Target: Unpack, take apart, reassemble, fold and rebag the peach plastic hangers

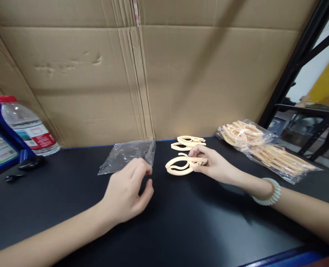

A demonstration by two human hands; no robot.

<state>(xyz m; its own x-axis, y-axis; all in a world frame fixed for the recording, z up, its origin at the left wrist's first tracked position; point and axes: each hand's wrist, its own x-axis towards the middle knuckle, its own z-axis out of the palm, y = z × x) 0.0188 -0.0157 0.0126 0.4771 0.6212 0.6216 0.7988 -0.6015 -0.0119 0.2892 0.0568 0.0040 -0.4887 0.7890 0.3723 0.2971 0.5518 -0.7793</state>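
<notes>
Pinching peach plastic clips [181, 165] at 3 o'clock end, right hand [211, 165] closed; likely light, stiff. Left hand [127, 193] loosely curled, empty, by clear bag [127, 155].

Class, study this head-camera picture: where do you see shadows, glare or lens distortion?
Head view: soft shadows fall on the black table beside the left hand and under the right hand; the clear empty bag shows faint glare; the cardboard wall and black frame post lean from wide-angle distortion; the picture looks slightly soft throughout.
</notes>
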